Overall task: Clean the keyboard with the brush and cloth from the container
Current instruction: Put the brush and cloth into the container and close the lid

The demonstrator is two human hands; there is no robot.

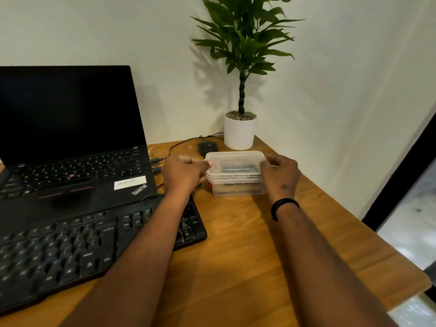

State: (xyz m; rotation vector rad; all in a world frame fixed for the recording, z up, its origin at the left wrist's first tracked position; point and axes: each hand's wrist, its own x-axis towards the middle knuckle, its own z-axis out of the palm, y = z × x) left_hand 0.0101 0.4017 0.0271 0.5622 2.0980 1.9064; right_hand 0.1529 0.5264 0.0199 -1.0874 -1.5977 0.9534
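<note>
A clear plastic container (238,188) with a clear lid (236,159) stands on the wooden desk, right of the black keyboard (70,246). Dark things show dimly through its walls; I cannot tell what they are. My left hand (182,175) grips the lid's left edge with thumb and fingers. My right hand (282,177) grips the lid's right edge. The lid's left side sits slightly raised above the container's rim. My left forearm crosses over the keyboard's right end.
An open black laptop (70,147) stands behind the keyboard at the left. A black mouse (207,147) and its cable lie behind the container. A potted plant in a white pot (239,133) stands in the far corner. The desk's right edge (368,232) runs diagonally.
</note>
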